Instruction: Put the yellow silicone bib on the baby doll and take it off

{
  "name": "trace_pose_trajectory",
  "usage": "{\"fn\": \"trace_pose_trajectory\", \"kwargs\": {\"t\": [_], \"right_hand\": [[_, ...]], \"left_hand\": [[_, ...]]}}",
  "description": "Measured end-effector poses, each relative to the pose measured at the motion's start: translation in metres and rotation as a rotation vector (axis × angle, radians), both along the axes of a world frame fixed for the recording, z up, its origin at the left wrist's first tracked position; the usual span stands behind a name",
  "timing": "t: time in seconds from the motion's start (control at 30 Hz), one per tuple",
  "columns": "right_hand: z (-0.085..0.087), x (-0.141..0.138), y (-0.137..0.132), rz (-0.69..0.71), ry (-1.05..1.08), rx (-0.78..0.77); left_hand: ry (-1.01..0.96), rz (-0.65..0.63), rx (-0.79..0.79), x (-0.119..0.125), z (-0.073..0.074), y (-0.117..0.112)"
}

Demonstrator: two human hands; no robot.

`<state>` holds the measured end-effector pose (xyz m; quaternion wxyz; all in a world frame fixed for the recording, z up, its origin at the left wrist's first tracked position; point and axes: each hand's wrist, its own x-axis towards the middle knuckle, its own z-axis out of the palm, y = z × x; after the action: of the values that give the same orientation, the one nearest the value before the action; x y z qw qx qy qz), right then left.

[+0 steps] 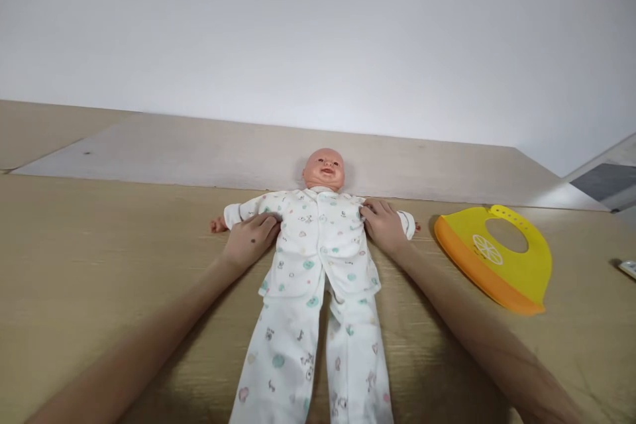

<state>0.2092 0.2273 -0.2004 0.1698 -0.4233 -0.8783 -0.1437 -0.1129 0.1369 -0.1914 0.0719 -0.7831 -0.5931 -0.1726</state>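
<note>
A baby doll [324, 169] lies on its back on the wooden table [99, 258], head away from me. It wears a white patterned top [318, 238] and matching trousers [313, 358]. My left hand [251, 238] rests on the doll's side under its arm, fingers curled onto the top. On the other side, under the other arm, my right hand [382, 225] is placed the same way, fingers closed on the fabric.
A yellow and orange silicone bib [501, 258] lies on the table to the right of the doll. A small white object [629, 269] peeks in at the right edge. A white wall [298, 40] rises behind the table.
</note>
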Motion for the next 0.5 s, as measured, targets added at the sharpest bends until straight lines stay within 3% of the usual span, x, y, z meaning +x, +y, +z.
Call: {"fn": "trace_pose_trajectory", "kwargs": {"t": [0.17, 0.3, 0.5], "right_hand": [[-0.002, -0.019, 0.025, -0.093, -0.02, 0.007], [-0.004, -0.026, 0.037, -0.127, 0.012, 0.008], [-0.008, -0.024, 0.029, -0.118, 0.1, 0.071]], "left_hand": [[0.05, 0.103, 0.041, -0.004, -0.005, 0.022], [-0.001, 0.093, 0.114, -0.01, -0.013, 0.038], [-0.03, 0.046, 0.17, -0.012, -0.02, 0.039]]}}
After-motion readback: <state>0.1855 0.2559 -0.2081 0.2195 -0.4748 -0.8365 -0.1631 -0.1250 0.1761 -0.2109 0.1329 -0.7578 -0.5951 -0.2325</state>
